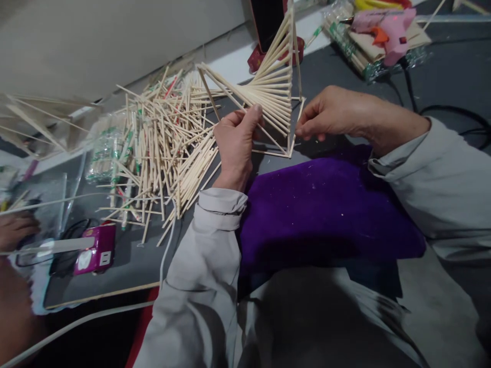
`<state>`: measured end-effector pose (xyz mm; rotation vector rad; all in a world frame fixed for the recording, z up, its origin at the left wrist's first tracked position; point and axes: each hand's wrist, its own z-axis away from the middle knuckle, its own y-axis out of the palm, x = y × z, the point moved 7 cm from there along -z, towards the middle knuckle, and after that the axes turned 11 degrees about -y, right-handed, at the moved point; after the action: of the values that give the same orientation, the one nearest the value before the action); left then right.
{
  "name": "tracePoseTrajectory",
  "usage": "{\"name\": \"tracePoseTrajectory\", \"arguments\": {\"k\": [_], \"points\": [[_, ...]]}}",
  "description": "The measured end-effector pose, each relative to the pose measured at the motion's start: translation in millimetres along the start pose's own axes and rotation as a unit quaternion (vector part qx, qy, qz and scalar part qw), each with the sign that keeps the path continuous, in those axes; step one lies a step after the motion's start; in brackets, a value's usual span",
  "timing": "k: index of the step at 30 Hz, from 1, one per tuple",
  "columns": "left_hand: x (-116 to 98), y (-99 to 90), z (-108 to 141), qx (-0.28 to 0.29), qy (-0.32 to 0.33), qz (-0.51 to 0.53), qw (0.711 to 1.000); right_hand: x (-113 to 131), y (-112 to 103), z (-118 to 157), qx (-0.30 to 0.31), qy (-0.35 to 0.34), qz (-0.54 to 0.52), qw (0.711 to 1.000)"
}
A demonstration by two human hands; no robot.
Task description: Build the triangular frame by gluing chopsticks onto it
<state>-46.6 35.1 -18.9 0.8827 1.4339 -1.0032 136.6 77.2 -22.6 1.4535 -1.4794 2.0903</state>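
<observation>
A frame of thin wooden sticks [268,91], with many sticks fanned in a twisted row, stands on the dark table in front of me. My left hand [238,135] pinches the fanned structure at its lower left side, thumb on top. My right hand [326,115] is at the structure's lower right edge, its fingers pressed together beside the corner stick. Whether those fingers hold anything is hidden. To the left of the structure lies a large loose pile of wooden sticks [157,138].
A pink glue gun [387,33] rests on packaged sticks at the back right, its black cable trailing right. Purple cloth [307,204] covers my lap side. At left are a magenta power socket [95,248], white cables, another stick frame [42,122] and another person's hand [17,230].
</observation>
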Motion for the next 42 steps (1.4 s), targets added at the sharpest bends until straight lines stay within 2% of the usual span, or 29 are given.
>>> {"name": "tracePoseTrajectory", "arguments": {"k": [9,20,42], "points": [[2,3.7,4,-0.012,-0.015,-0.014,1.0,-6,18,-5,0.053,-0.033,-0.026,0.998],[4,5.2,5,-0.028,-0.008,-0.04,0.999,3,22,0,0.036,-0.03,-0.053,0.998],[3,5.7,6,-0.031,-0.009,-0.038,0.999,-4,25,-6,0.037,-0.01,-0.059,0.997]]}}
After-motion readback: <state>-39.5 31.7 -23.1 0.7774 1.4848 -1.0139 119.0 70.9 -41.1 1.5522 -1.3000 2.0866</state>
